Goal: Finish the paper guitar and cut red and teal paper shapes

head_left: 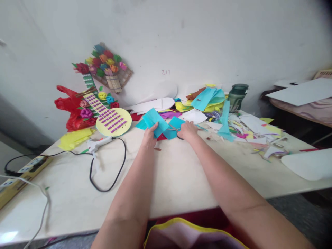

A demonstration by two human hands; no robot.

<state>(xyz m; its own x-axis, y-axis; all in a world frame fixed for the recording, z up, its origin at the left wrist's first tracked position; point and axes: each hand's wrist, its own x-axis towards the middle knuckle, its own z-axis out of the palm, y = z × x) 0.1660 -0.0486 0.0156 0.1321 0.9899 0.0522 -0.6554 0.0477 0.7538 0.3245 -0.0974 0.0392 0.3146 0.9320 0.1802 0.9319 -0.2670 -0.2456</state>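
Note:
Near the middle of the table, my left hand [150, 134] is closed on a piece of turquoise paper [155, 121], thumb on top. To its right, my right hand [188, 130] grips a pair of scissors [173, 129] by the handles, blades pointing left toward the paper. More turquoise paper [176, 121] lies behind and under the blades. Whether the blades touch the held piece, I cannot tell. A small brown scrap [157, 149] rests on the table just below my left hand.
A glue gun [100, 143] with a looped black cord lies left, before a yellow paper guitar [114, 122]. A power strip [23, 173] sits at the left edge. Paper scraps [249, 128] cover the right side, near a green bottle [237, 97]. A flower basket [114, 83] leans on the wall.

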